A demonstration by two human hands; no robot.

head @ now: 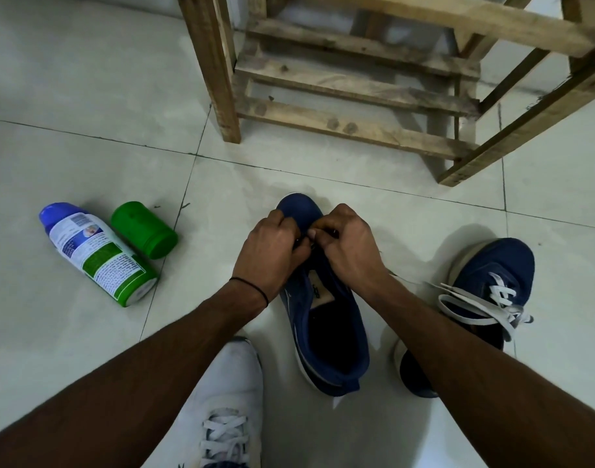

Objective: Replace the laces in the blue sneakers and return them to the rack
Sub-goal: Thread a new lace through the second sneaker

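A blue sneaker [326, 336] lies on the tiled floor in the middle, toe pointing away, its opening empty and dark. Both hands work at its eyelets near the toe. My left hand [272, 255] and my right hand [350, 244] have fingers curled and pinch something small and dark there; the lace itself is mostly hidden by the fingers. A second blue sneaker [488, 275] lies to the right with a white lace [481, 305] threaded and loose. The wooden rack [353, 92] stands beyond the shoes.
A spray can [97, 258] with a blue top lies on the floor at the left, beside its green cap [142, 229]. A white laced shoe [228, 410] sits at the bottom centre.
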